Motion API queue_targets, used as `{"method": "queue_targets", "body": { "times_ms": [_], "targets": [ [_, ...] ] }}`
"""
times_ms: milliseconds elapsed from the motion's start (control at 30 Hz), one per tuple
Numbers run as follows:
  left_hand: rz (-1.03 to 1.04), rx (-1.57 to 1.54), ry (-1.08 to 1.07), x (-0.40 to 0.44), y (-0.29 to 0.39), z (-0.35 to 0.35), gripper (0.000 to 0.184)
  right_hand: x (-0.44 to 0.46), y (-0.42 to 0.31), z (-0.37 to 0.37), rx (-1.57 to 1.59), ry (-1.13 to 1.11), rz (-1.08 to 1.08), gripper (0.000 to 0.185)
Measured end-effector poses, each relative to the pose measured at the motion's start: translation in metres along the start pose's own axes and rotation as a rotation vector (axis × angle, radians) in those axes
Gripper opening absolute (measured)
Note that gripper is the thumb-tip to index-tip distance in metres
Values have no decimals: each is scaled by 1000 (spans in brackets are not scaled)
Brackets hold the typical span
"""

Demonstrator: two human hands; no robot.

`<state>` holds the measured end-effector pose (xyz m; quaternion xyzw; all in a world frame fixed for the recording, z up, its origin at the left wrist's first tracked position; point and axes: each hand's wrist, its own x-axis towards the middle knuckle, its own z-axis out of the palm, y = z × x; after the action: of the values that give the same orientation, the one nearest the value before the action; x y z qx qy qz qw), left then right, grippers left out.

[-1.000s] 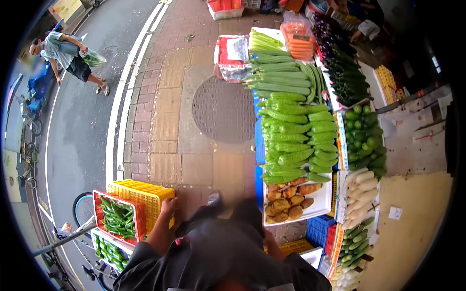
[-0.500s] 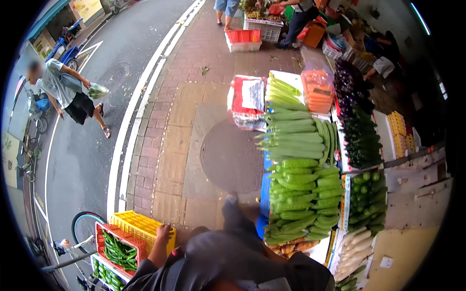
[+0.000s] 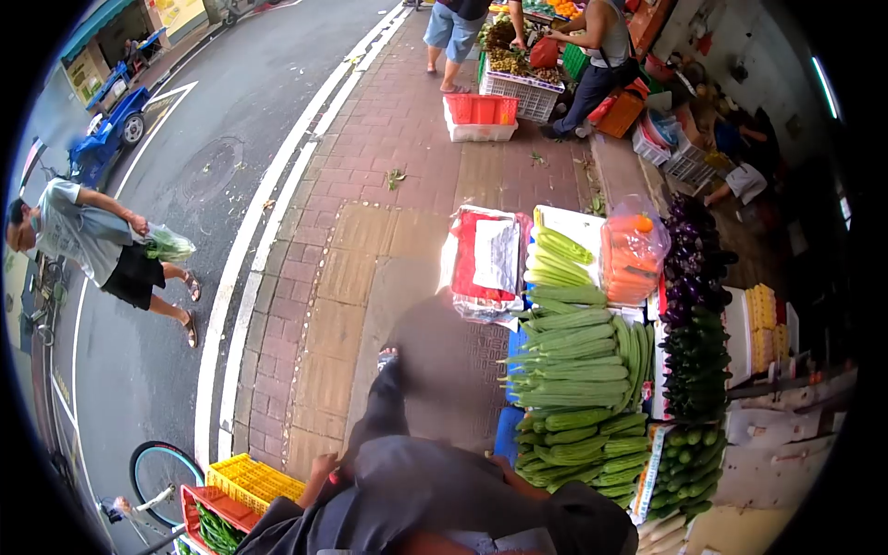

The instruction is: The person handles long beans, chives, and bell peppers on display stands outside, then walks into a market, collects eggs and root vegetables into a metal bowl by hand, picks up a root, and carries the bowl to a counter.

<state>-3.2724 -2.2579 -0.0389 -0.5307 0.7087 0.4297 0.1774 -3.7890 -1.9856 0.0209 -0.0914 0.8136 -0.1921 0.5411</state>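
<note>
My left hand (image 3: pixel 324 465) hangs beside my dark shirt, just right of a yellow plastic crate (image 3: pixel 252 483); its fingers are too small to read. Part of my right forearm shows at the other side of my body, but the hand itself is hidden. To my right, a stall holds bitter gourds (image 3: pixel 578 449), long ridged gourds (image 3: pixel 569 361), celery stalks (image 3: pixel 558 259) and bagged carrots (image 3: pixel 631 259). Left of the celery lies a red and white stack of bags (image 3: pixel 486 254). A red crate (image 3: pixel 217 507) with green peppers stands by the yellow one.
On the road at left walks a person (image 3: pixel 92 236) carrying a bag of greens. Two people stand by a further stall (image 3: pixel 523 91), near a red and white crate (image 3: pixel 481 116). Eggplants (image 3: pixel 694 259) line the right side. A bicycle wheel (image 3: pixel 165 481) is at lower left.
The stall and crates have shifted down in view as I walk forward. My left hand is now apart from the yellow crate. The person on the road has moved toward the left edge.
</note>
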Motion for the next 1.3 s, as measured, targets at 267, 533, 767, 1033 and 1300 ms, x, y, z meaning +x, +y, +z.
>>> {"method": "queue_targets", "body": {
  "times_ms": [267,533,767,1033,1300],
  "targets": [
    [-480,-1043,106,195,189,-300,33,129,-208,-35,-193,283,-474,32],
    [-111,-1028,227,366,361,-470,34,248,-373,-68,5,168,-123,29],
    [-552,-1033,-84,466,297,-470,33,344,-544,-165,12,223,-335,25],
    [239,362,-7,571,352,-522,20,436,-719,-284,667,274,-224,23],
    [-304,-890,-51,764,601,-695,39,527,-692,-308,822,138,-133,21]
  ]
}}
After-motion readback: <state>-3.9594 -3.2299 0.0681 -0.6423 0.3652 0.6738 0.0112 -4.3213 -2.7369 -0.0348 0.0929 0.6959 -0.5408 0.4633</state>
